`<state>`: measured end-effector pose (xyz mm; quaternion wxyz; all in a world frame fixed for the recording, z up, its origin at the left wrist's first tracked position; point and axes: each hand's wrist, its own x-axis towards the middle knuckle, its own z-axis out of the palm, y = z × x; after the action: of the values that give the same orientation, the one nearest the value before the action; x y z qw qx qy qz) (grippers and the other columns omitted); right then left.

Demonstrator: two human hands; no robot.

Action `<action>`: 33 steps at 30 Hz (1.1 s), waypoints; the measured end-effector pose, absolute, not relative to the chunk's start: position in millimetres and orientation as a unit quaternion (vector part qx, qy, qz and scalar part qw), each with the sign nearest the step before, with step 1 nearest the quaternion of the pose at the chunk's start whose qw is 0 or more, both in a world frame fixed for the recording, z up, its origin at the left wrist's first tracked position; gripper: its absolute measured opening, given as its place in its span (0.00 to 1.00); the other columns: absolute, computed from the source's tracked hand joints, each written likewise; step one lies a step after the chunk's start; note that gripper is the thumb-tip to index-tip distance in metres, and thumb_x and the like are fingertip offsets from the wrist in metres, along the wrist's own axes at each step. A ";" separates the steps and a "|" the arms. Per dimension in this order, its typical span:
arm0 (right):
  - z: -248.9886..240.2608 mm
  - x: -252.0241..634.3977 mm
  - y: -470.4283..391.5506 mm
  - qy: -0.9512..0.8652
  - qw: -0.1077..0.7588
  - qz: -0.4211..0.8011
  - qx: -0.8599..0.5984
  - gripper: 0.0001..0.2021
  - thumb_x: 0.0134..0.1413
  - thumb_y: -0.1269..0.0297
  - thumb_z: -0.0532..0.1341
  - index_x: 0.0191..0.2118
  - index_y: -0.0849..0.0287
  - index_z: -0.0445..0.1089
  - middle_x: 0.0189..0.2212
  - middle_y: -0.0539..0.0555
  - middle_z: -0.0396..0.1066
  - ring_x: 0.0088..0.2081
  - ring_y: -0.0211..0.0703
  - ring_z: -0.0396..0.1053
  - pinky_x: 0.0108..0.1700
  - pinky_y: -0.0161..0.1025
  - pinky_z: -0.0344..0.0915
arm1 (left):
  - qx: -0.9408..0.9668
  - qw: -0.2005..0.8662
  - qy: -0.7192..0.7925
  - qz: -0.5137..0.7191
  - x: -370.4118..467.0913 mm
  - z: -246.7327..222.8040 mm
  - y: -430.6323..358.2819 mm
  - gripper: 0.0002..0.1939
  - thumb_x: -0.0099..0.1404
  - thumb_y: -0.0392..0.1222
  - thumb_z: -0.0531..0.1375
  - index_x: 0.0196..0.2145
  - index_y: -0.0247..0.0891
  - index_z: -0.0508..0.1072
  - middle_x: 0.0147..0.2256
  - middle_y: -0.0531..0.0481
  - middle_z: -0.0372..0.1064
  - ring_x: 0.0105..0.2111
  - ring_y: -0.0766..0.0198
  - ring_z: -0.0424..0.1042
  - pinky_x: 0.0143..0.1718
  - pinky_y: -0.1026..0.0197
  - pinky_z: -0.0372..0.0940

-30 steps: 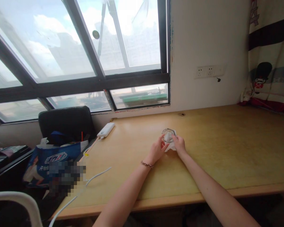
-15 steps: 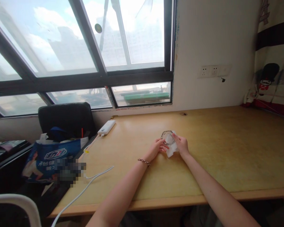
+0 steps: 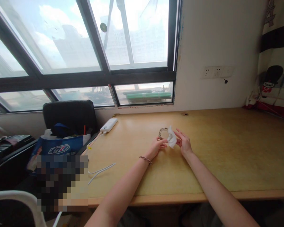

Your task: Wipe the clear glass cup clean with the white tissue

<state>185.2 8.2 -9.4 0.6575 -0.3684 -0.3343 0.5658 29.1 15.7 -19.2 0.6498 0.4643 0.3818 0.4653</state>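
A thin ring-shaped item (image 3: 163, 129), dark and silvery like a bracelet or coiled wire, is raised over the wooden table (image 3: 132, 132). My left hand (image 3: 159, 145) grips its lower edge between thumb and fingers. A crumpled white tissue (image 3: 172, 138) lies against the ring's right side. My right hand (image 3: 185, 143) is at the tissue's right edge, thumb and index finger spread upward, other fingers bent behind or against the tissue. Whether those fingers pinch it is unclear. A braided band circles my left wrist.
A white power bank (image 3: 109, 125) with a white cable (image 3: 101, 170) sits at the table's left edge. Beyond are a black chair (image 3: 69, 116) and a blue bag (image 3: 61, 148). Wall sockets (image 3: 211, 72) and a curtain (image 3: 276, 69) are to the right.
The tissue has shifted to the ring's right side, exposing more of the ring. My right hand's thumb and fingers have spread apart. The view has moved slightly.
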 end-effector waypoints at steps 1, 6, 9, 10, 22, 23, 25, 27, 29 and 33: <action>-9.8 184.9 7.7 -0.345 0.652 0.570 -0.361 0.25 0.43 0.60 0.59 0.51 0.56 0.60 0.46 0.58 0.65 0.26 0.39 0.70 0.25 0.35 0.66 | 0.463 0.648 0.384 0.468 29.0 -20.0 16.0 0.16 0.49 0.41 0.63 0.32 0.32 0.63 0.27 0.47 0.69 0.22 0.72 0.68 0.22 0.71 0.61; -12.6 179.3 5.4 -0.406 0.620 0.567 -0.359 0.27 0.38 0.67 0.62 0.49 0.56 0.61 0.52 0.57 0.59 0.27 0.36 0.70 0.25 0.32 0.66 | 0.461 0.643 0.374 0.485 28.1 -23.1 16.4 0.16 0.50 0.41 0.62 0.34 0.32 0.62 0.26 0.50 0.66 0.23 0.71 0.69 0.25 0.69 0.63; -15.3 174.9 4.7 -0.447 0.582 0.554 -0.394 0.24 0.39 0.63 0.62 0.47 0.58 0.62 0.47 0.56 0.65 0.26 0.37 0.70 0.24 0.31 0.66 | 0.469 0.634 0.371 0.490 28.0 -21.0 14.7 0.17 0.50 0.42 0.62 0.34 0.33 0.61 0.27 0.49 0.67 0.25 0.69 0.69 0.28 0.66 0.64; -16.4 173.8 4.7 -0.460 0.566 0.550 -0.407 0.23 0.39 0.61 0.62 0.46 0.59 0.63 0.43 0.56 0.68 0.25 0.37 0.69 0.23 0.31 0.65 | 0.477 0.630 0.366 0.490 28.2 -19.7 13.9 0.18 0.50 0.43 0.63 0.35 0.33 0.61 0.28 0.49 0.67 0.26 0.68 0.69 0.29 0.65 0.65; -28.6 181.6 11.1 -0.584 0.412 0.290 -0.637 0.21 0.50 0.51 0.49 0.23 0.63 0.69 0.11 0.55 0.66 0.15 0.40 0.65 0.19 0.33 0.58 | 0.602 0.607 0.251 0.454 43.4 -18.7 4.3 0.26 0.46 0.41 0.65 0.42 0.33 0.62 0.32 0.46 0.69 0.28 0.63 0.69 0.32 0.60 0.66; -28.2 182.2 10.1 -0.596 0.408 0.250 -0.644 0.22 0.51 0.51 0.48 0.22 0.63 0.69 0.11 0.55 0.66 0.15 0.41 0.65 0.20 0.33 0.58 | 0.613 0.595 0.255 0.453 43.6 -19.3 4.1 0.26 0.45 0.41 0.65 0.42 0.33 0.63 0.33 0.46 0.68 0.29 0.63 0.69 0.32 0.60 0.66; -27.6 182.6 8.5 -0.610 0.412 0.189 -0.650 0.24 0.52 0.50 0.46 0.21 0.62 0.69 0.12 0.56 0.66 0.17 0.41 0.66 0.20 0.32 0.56 | 0.629 0.576 0.267 0.449 43.4 -19.6 4.1 0.26 0.45 0.41 0.65 0.42 0.33 0.63 0.34 0.45 0.68 0.29 0.63 0.69 0.31 0.61 0.66; -28.2 182.2 8.8 -0.611 0.421 0.170 -0.649 0.25 0.52 0.49 0.45 0.21 0.62 0.68 0.15 0.58 0.68 0.19 0.42 0.67 0.20 0.32 0.56 | 0.635 0.567 0.271 0.450 42.8 -19.1 4.2 0.26 0.45 0.41 0.65 0.42 0.32 0.64 0.35 0.44 0.68 0.30 0.62 0.69 0.32 0.60 0.66; -29.6 181.3 11.3 -0.602 0.429 0.195 -0.644 0.24 0.52 0.50 0.46 0.21 0.62 0.68 0.16 0.58 0.69 0.20 0.41 0.67 0.20 0.32 0.57 | 0.632 0.560 0.268 0.464 42.3 -18.5 4.3 0.27 0.45 0.40 0.66 0.43 0.32 0.63 0.37 0.44 0.68 0.34 0.61 0.69 0.36 0.59 0.65; -30.5 179.4 17.0 -0.569 0.429 0.310 -0.630 0.14 0.43 0.57 0.57 0.31 0.64 0.68 0.21 0.55 0.71 0.17 0.38 0.65 0.18 0.31 0.58 | 0.624 0.556 0.283 0.470 41.3 -18.2 3.1 0.30 0.44 0.40 0.66 0.45 0.33 0.62 0.37 0.43 0.68 0.34 0.60 0.69 0.35 0.60 0.65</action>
<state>179.4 17.0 -30.5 0.4291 -0.6296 -0.5685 0.3104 41.3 3.1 -18.2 0.5559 0.6243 0.2834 0.4700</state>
